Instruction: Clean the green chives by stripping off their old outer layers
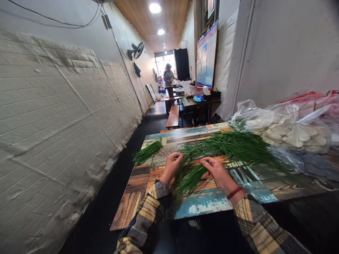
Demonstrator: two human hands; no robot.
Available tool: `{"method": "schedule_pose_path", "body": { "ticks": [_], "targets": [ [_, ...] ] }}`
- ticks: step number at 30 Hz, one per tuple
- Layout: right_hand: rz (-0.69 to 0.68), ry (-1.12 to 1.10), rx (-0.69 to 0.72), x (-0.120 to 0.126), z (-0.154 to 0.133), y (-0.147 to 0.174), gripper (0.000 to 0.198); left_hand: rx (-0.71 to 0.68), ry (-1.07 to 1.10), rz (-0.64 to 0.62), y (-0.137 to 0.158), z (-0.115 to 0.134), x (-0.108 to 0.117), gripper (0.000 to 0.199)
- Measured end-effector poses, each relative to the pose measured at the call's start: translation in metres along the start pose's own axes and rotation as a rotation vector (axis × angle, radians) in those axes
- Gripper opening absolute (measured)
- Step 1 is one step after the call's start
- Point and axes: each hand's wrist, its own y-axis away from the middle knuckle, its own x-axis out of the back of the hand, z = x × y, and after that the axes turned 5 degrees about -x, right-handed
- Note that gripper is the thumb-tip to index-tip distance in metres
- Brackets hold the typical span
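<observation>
1. Two round ceiling lights [155, 8] glow white overhead, their centres blown out.
2. Daylight glares through the far doorway [160, 63], leaving the distant person [168, 76] dusky and short of detail.
3. A pale sheen lies across the far part of the tabletop [209, 207]; highlights glint on the plastic bags [302, 132] at right.
4. The near floor [91, 215] sinks almost to black.
5. Blur softens the near green stalks [191, 179].
6. Wide-angle distortion stretches the left wall [47, 116] toward the edge.
</observation>
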Motion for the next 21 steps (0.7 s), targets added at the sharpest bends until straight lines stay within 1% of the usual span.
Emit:
{"method": "schedule_pose_path", "body": {
  "ticks": [3,6,9,12,15,17,19,21],
  "targets": [
    [-0.050,-0.080,0.007,-0.001,0.000,-0.014,0.040,0.142,0.242,-0.151,0.001,0.011,-0.003,0.027],
    [-0.076,-0.120,-0.014,-0.001,0.001,-0.029,0.039,0.226,0.327,-0.201,0.000,0.013,-0.013,0.032],
    [-0.090,-0.157,-0.038,0.001,0.001,-0.044,0.039,0.265,0.322,-0.210,-0.007,0.005,-0.023,0.035],
    [-0.090,-0.158,-0.044,0.004,-0.002,-0.054,0.040,0.285,0.314,-0.191,-0.016,-0.006,-0.028,0.039],
    [-0.076,-0.156,-0.066,0.009,-0.004,-0.057,0.040,0.309,0.297,-0.190,-0.020,-0.013,-0.030,0.040],
    [-0.080,-0.161,-0.080,0.012,-0.004,-0.057,0.038,0.292,0.272,-0.190,-0.019,-0.013,-0.030,0.037],
    [-0.064,-0.155,-0.021,0.015,-0.003,-0.058,0.033,0.266,0.250,-0.198,-0.017,-0.009,-0.031,0.033],
    [-0.051,-0.122,0.056,0.017,-0.002,-0.058,0.027,0.254,0.234,-0.250,-0.015,-0.003,-0.032,0.030]
  ]
}}
